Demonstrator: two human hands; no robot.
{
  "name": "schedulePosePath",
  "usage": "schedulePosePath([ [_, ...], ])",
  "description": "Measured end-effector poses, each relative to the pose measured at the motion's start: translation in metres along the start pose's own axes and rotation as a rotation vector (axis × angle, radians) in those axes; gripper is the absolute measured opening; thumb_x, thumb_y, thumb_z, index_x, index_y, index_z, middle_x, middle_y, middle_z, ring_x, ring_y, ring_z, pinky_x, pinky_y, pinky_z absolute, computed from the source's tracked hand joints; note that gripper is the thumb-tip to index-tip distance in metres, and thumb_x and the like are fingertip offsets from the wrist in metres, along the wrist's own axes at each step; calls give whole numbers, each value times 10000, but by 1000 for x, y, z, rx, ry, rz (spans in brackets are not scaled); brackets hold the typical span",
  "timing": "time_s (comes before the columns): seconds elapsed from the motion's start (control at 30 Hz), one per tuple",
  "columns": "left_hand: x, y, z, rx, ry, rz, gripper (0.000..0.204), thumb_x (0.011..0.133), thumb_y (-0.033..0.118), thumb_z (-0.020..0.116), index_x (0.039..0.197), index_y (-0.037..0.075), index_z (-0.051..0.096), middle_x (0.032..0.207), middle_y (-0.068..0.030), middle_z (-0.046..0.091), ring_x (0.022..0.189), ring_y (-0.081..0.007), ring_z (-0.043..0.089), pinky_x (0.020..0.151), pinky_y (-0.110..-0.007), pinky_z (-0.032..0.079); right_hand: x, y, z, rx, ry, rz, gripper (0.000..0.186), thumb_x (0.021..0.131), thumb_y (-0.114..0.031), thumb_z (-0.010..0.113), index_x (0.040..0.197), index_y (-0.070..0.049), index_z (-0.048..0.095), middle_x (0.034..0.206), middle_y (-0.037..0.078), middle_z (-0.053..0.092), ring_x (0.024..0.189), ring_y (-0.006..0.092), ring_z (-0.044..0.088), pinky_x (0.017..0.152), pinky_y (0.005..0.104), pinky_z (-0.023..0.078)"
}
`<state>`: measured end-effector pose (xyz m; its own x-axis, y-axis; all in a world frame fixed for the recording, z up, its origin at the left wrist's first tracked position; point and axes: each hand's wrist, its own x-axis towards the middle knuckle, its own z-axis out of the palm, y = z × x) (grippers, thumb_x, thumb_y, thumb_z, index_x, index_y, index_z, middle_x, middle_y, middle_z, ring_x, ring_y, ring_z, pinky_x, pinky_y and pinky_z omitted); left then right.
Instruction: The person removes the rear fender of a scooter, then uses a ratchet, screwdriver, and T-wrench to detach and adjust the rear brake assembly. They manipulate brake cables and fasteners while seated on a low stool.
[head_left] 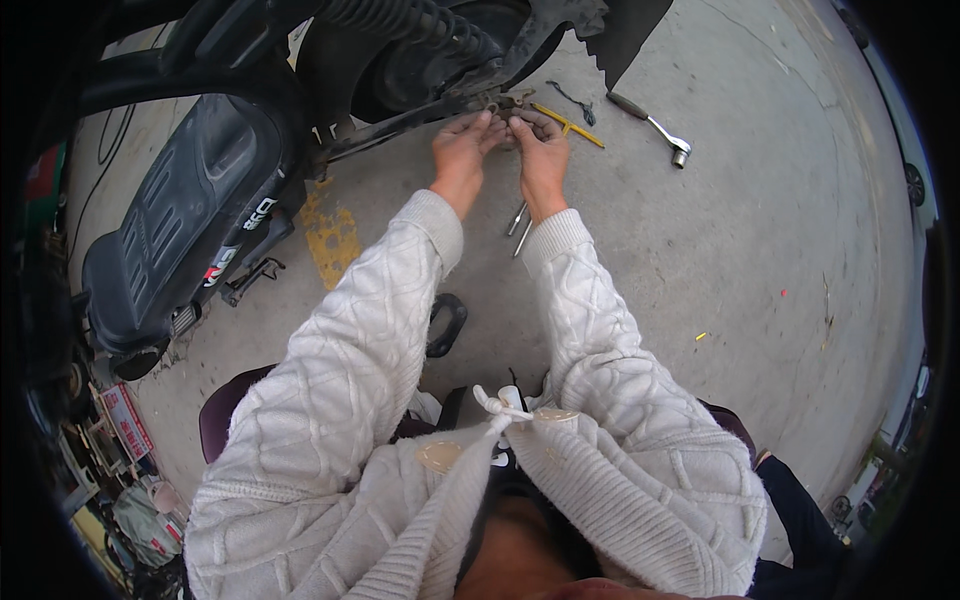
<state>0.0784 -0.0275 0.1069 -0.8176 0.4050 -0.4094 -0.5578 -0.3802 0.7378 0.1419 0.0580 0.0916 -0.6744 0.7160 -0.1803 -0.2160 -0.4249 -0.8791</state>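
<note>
Both hands are at the lower rear of a black scooter, beside its dark wheel (405,75) and the end of a long frame bar (365,135). My left hand (462,155) has its thumb and fingers closed on a small ring-like metal part (494,107). My right hand (540,160) is pinched close beside it, fingertips at the same spot; what it grips is too small to make out. A yellow T-handled tool (585,133) lies just beyond the right hand, and two slim metal tools (523,235) lie below it, partly hidden by that arm.
A socket wrench (660,135) and a dark wire-like piece (575,100) lie on the concrete at the upper right. The scooter's footboard (165,220) fills the left. A black loop-shaped object (448,320) sits between my arms. Assorted clutter (140,520) stands at the lower left edge.
</note>
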Motion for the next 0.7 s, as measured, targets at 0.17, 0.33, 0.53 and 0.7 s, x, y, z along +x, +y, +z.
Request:
schedulePosePath([
  [0.17,3,-1,-5,-34,-25,-16,152,907,43,581,986,-84,603,957,-171,650,888,-265,656,843,-352,557,-2,-6,-9,55,-122,-34,268,858,38,583,1121,56,534,1042,129,627,895,169,622,785,274,509],
  [0.33,12,2,-9,-254,1,-130,149,908,-3,556,1013,-109,560,1058,-197,599,1004,-296,611,934,-363,530,-5,-19,-5,-93,-162,-109,330,841,54,574,1161,44,494,1123,148,596,974,195,610,834,295,496],
  [0.53,18,2,-10,-419,8,-165,160,902,-38,547,1041,-114,526,1104,-200,559,1045,-293,580,971,-350,509,-10,-20,1,-444,-222,-249,376,804,10,649,1149,22,501,1053,135,627,926,186,627,805,290,498],
  [0.7,12,-5,-3,-235,-3,39,122,889,-42,567,1007,-69,572,1007,-157,613,962,-241,613,881,-321,536,-8,-10,5,-461,-159,-202,277,826,-15,667,1076,25,555,963,80,647,835,122,613,736,245,506],
])
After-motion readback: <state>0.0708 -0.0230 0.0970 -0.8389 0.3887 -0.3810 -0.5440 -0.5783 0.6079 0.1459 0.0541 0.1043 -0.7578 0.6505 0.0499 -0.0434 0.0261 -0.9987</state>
